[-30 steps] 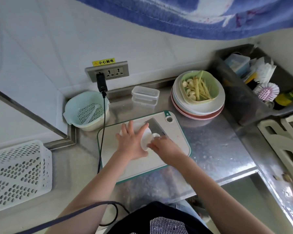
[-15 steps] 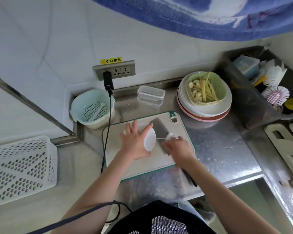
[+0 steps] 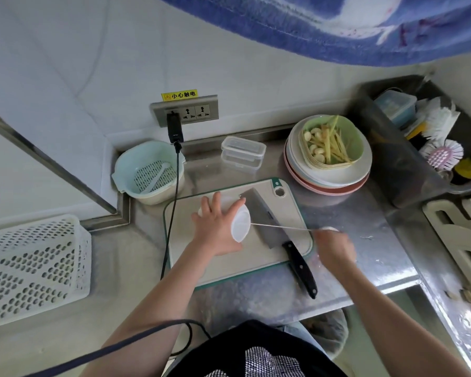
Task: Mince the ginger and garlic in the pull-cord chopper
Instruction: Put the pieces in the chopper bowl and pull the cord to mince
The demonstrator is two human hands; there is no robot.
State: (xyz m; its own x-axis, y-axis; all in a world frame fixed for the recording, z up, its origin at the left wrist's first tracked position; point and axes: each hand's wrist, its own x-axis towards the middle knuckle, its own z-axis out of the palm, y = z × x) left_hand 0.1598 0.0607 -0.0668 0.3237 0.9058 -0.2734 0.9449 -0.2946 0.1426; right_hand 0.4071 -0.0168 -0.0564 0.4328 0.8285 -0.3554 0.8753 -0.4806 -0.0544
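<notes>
The white pull-cord chopper (image 3: 240,223) stands on the pale cutting board (image 3: 259,261). My left hand (image 3: 215,229) grips its lid from above and covers most of it. A thin cord (image 3: 280,227) runs taut from the chopper to the right. My right hand (image 3: 335,247) grips the white pull handle (image 3: 330,229) at the cord's end, past the board's right edge. Ginger strips and garlic cloves (image 3: 328,144) lie in a green bowl on the plate stack at the back right.
A cleaver (image 3: 267,221) lies on the board under the cord, its black handle toward me. A blue colander (image 3: 150,172), a clear lidded box (image 3: 242,153), a stack of plates (image 3: 329,180), a white perforated basket (image 3: 30,268) and a black cable (image 3: 172,227) surround the board.
My right hand has pulled the handle away from the chopper to the right, drawing the cord out long. My left hand stays on the lid.
</notes>
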